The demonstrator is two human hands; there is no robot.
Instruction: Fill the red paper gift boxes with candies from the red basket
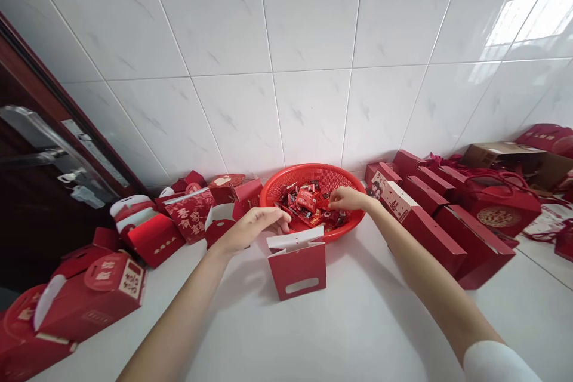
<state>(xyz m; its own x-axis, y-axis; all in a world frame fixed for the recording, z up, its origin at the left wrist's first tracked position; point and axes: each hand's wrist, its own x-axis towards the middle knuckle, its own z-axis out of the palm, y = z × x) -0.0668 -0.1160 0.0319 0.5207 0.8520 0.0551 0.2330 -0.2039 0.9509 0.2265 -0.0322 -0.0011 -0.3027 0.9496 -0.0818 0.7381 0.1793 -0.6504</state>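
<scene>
Small, shiny red-wrapped sweets (308, 200) in a red perforated plastic basket (313, 171), centre frame: probably light, slippery, best pinched by the wrapper.
Right hand (347, 198) over them, fingertips drawn together; left hand (262, 225) loosely curled at the lower-left rim; I cannot tell whether either holds anything. Lower centre, the open-topped red cardboard box (298, 265) looks light, crushable, best steadied by its sides.

The basket (308, 169) is bright orange-red, pierced in a fine mesh; its wrapped packets (308, 200) mix red with dark and white. The middle box (295, 267) is deep red — white inside. Grey veins streak the white wall tiles (308, 12) — the bench (358, 322) is plain white.
</scene>
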